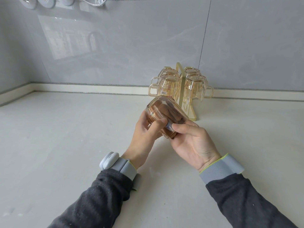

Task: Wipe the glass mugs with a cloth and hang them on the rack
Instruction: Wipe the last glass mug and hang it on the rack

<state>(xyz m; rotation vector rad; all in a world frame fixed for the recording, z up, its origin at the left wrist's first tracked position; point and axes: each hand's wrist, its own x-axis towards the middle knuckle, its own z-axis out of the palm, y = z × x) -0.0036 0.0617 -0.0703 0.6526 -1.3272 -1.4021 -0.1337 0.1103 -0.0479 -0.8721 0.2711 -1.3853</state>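
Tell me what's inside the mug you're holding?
Through the mug, dark shapes show, probably fingers of the right hand. A pale cloth scrap peeks out at the rim; the rest is hidden.

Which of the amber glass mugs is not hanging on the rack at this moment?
The held mug, gripped by the left hand and the right hand before the gold rack. The other four mugs hang upside down on it.

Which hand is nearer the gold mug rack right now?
Right. The right hand grips the held mug just in front of the foot of the rack. The left hand grips the mug's other side, further left of the rack.
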